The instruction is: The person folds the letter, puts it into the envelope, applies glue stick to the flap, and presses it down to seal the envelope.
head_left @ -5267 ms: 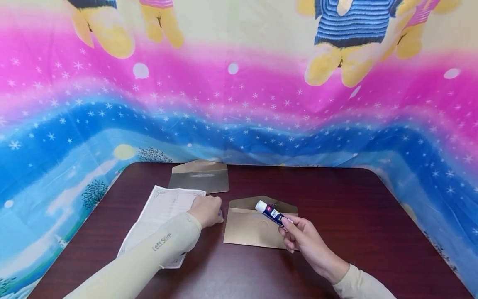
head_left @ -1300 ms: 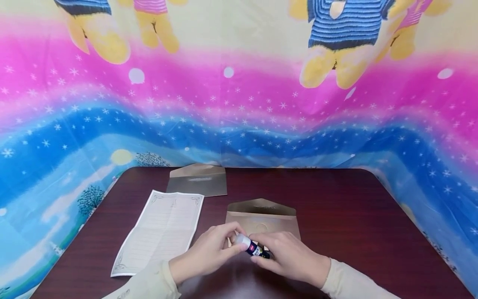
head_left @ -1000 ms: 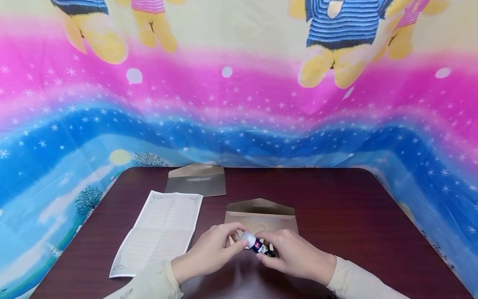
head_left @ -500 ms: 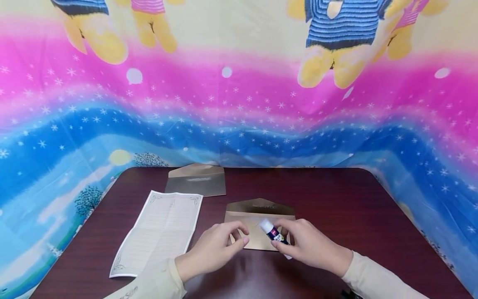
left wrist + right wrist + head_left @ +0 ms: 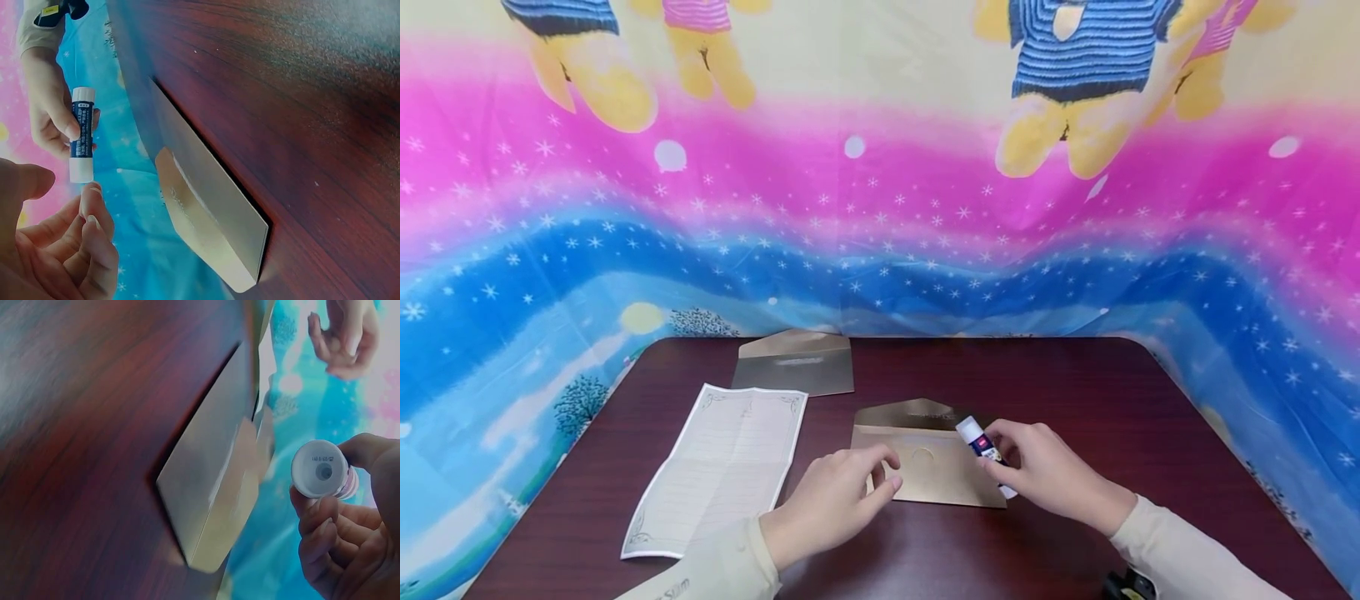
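Observation:
A glue stick (image 5: 985,447) with a dark blue label and white ends is held tilted between the thumb and fingers of my right hand (image 5: 1051,471), over the right side of a gold envelope (image 5: 917,477). The envelope lies flat, its flap unfolded away from me. Its round white base end (image 5: 315,472) faces the right wrist camera. By the envelope's left edge, my left hand (image 5: 833,500) hovers with fingers loosely bent and a gap between thumb and fingertips. Nothing is in it. In the left wrist view, the glue stick (image 5: 81,134) appears beyond the left hand's fingers.
A creased, lined paper sheet (image 5: 722,462) with an ornate border lies at left, partly behind the left forearm. A second envelope (image 5: 797,372), flap unfolded, sits at the back of the dark red wooden table (image 5: 1075,383). A patterned cloth (image 5: 880,250) hangs behind and beside the table.
Earlier, the left hand was over the paper sheet; then both hands were on the glue stick. Since then the right hand has carried it right and slightly up, while the left stayed almost still.

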Demonstrator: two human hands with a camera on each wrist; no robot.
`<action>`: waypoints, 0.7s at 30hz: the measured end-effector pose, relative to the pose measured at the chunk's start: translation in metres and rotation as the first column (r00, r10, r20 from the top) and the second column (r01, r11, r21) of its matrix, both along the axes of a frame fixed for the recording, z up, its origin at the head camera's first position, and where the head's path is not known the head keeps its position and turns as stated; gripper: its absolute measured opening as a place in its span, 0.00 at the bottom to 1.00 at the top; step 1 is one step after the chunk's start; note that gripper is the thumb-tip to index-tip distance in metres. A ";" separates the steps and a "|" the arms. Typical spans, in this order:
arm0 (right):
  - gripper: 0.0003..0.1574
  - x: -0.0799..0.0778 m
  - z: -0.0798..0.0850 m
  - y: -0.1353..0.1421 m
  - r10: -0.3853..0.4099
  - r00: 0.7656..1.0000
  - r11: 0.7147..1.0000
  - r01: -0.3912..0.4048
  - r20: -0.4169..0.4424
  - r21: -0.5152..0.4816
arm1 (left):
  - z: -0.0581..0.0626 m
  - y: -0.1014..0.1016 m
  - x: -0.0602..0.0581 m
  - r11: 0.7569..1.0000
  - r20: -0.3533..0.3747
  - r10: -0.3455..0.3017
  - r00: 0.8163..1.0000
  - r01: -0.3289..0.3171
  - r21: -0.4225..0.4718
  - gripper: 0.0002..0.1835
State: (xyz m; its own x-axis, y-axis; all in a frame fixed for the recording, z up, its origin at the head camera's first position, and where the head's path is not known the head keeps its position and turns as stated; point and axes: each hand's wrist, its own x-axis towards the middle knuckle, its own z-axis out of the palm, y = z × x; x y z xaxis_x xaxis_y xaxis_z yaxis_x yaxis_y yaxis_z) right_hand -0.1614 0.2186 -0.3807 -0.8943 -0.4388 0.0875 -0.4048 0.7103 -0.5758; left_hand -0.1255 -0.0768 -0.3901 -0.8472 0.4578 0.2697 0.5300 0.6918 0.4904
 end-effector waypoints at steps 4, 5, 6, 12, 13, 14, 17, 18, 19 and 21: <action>0.12 -0.005 -0.001 0.011 -0.067 0.998 0.997 0.067 -0.003 0.033 | -0.002 0.001 0.001 1.000 -0.040 -0.001 0.999 0.000 -0.022 0.08; 0.12 -0.006 -0.001 0.014 -0.083 0.997 0.996 0.083 0.000 0.042 | -0.002 0.002 0.001 1.000 -0.050 -0.001 0.999 -0.001 -0.029 0.08; 0.11 -0.007 -0.001 0.016 -0.100 0.995 0.994 0.100 0.003 0.051 | -0.002 0.002 0.001 0.999 -0.060 0.000 0.998 -0.003 -0.039 0.08; 0.13 -0.014 -0.001 0.034 -0.171 0.985 0.982 0.170 -0.006 0.086 | -0.007 0.004 0.000 0.995 -0.121 -0.005 0.993 -0.007 -0.100 0.07; 0.13 -0.016 -0.001 0.037 -0.181 0.983 0.979 0.182 -0.011 0.093 | -0.008 0.005 0.000 0.994 -0.129 -0.007 0.992 -0.007 -0.107 0.07; 0.13 -0.017 -0.001 0.041 -0.192 0.981 0.976 0.193 -0.018 0.101 | -0.009 0.005 0.000 0.993 -0.135 -0.008 0.991 -0.008 -0.114 0.07; 0.14 -0.022 -0.002 0.052 -0.221 0.975 0.967 0.221 -0.018 0.123 | -0.012 0.005 0.000 0.992 -0.147 -0.010 0.989 -0.009 -0.126 0.07; 0.14 -0.023 -0.002 0.055 -0.230 0.973 0.965 0.230 -0.016 0.128 | -0.013 0.005 0.000 0.992 -0.149 -0.009 0.989 -0.010 -0.128 0.07; 0.15 -0.024 -0.003 0.059 -0.237 0.972 0.963 0.236 -0.011 0.132 | -0.014 0.006 0.000 0.991 -0.151 -0.009 0.988 -0.011 -0.130 0.07; 0.16 -0.026 -0.006 0.066 -0.249 0.968 0.959 0.246 0.003 0.141 | -0.015 0.006 0.000 0.991 -0.159 -0.010 0.987 -0.011 -0.134 0.07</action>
State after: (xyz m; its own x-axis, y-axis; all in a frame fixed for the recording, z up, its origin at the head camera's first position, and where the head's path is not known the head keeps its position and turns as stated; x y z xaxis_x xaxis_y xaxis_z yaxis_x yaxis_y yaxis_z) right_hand -0.1875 0.2849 -0.3865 -0.9775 -0.2097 0.0225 -0.1954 0.8602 -0.4711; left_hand -0.1255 -0.0710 -0.4051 -0.7989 0.4982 0.3370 0.5931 0.7460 0.3030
